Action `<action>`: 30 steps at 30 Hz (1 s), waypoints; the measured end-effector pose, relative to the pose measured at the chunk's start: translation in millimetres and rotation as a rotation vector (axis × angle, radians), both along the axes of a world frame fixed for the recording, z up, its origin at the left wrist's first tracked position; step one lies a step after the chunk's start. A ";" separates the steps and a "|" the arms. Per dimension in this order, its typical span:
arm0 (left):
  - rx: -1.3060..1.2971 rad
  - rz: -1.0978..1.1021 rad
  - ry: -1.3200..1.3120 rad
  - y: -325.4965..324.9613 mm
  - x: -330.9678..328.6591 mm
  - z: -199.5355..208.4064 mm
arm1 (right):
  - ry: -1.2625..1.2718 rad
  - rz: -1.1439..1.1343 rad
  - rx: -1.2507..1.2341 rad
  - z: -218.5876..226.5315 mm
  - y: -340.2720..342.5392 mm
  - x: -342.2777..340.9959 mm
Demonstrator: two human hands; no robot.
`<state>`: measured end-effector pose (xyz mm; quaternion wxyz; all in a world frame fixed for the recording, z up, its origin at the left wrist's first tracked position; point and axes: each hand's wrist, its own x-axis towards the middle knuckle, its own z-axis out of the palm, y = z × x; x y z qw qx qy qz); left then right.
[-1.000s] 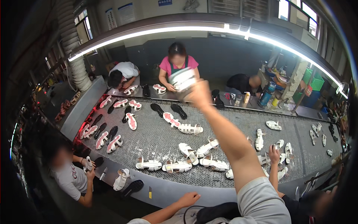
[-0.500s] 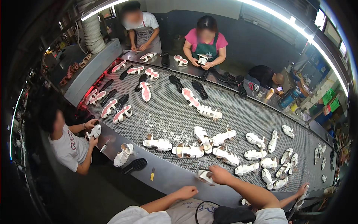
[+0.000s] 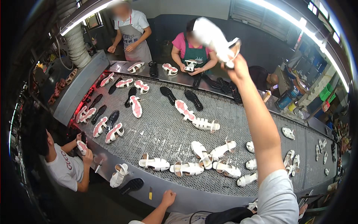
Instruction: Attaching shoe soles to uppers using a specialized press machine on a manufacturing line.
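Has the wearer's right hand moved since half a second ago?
Yes: the right hand, gripping a white sandal, has gone upward in view, away from the near metal ledge that it was close to half a second ago.

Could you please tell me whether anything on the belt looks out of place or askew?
The white sandals near the closer edge of the belt look askew: they point different ways and some crowd together. I can't make out any spill or damage.

Tube light [image 3: 278, 11] glares overhead; held sandal [image 3: 213, 36] blurs.
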<state>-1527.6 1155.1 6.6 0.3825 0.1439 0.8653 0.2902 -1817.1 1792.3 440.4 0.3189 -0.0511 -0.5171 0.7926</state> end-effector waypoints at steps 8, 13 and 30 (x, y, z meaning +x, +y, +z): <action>0.156 0.031 0.194 7.7 3.0 -12.4 | -0.376 -0.265 -0.324 3.2 46.9 -134.8; 0.112 0.011 0.133 -4.4 -13.5 -10.2 | -0.261 -0.228 -0.196 -45.0 16.7 -90.5; -0.014 -0.178 0.089 -37.3 -22.5 -1.6 | -1.465 0.321 1.004 -194.4 -344.4 498.5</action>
